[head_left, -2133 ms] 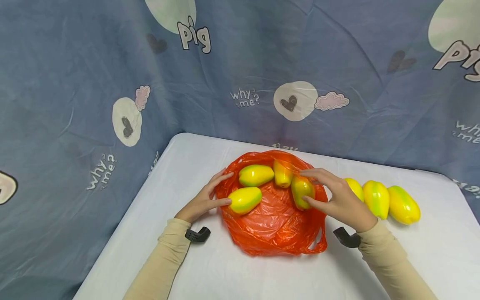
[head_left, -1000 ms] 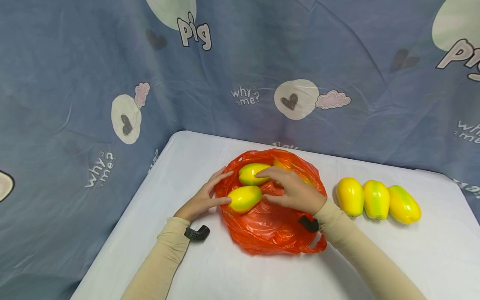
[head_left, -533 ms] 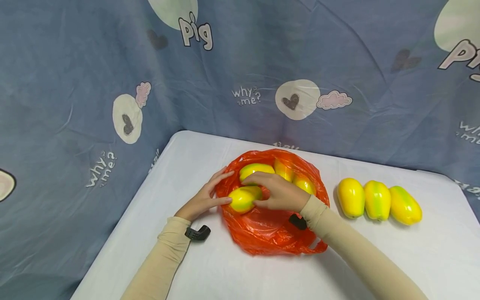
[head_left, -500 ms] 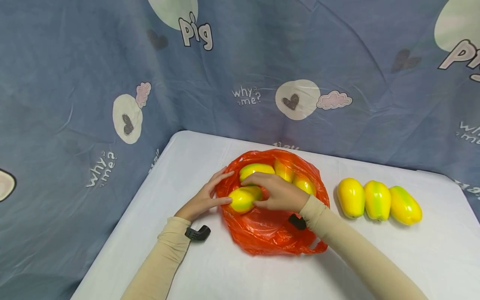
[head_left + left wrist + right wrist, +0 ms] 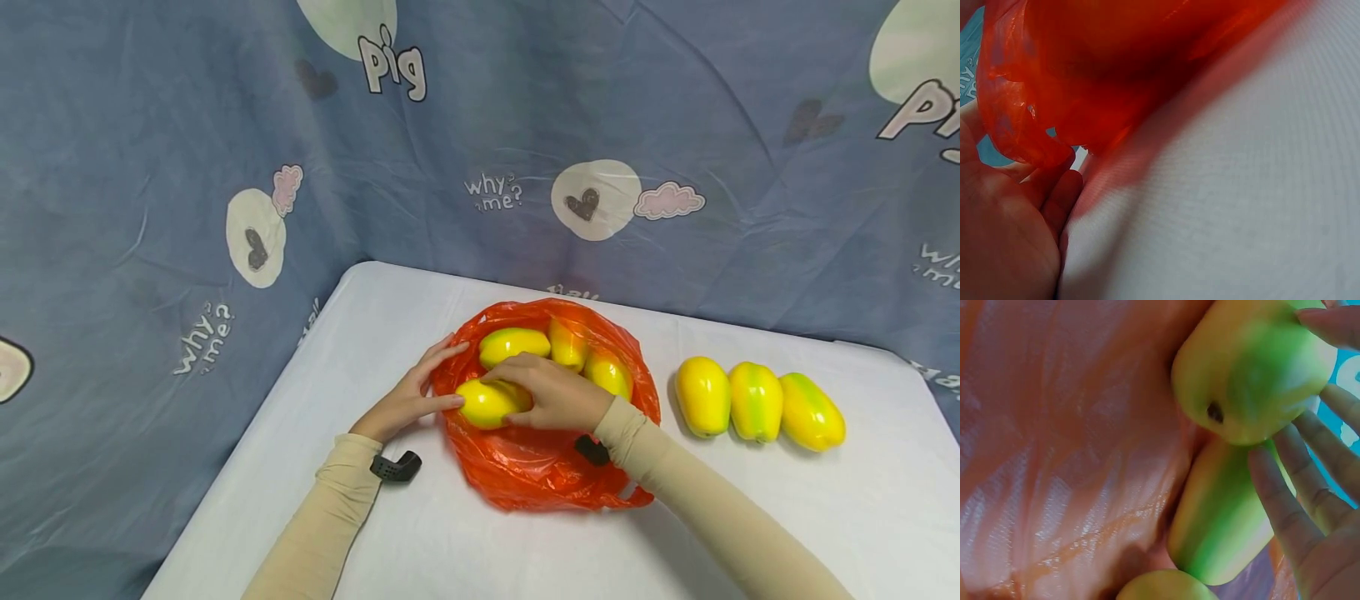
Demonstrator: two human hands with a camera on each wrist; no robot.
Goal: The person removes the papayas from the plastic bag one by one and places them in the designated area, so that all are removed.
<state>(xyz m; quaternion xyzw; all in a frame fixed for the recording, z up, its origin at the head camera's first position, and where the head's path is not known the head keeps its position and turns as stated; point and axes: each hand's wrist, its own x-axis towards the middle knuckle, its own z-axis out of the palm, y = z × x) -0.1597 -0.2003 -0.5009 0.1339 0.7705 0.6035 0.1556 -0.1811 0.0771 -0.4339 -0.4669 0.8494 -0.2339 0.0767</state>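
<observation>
We see the right hand (image 5: 558,392) pinch a glossy, yellow-green oval fruit (image 5: 482,405) between thumb and fingers inside the thin, crinkled red plastic bag (image 5: 517,479); the left hand (image 5: 405,404), fingers spread, touches its rim. Three smooth loose fruits (image 5: 756,402) rest on the white counter (image 5: 420,542).

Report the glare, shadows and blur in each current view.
Head view: bright glints on the three loose fruits, soft shadow on the white tablecloth below the right sleeve; left wrist view: a reddish shadow beside the red bag; right wrist view: the top fruit looks smeared, while the bag's creases glint.
</observation>
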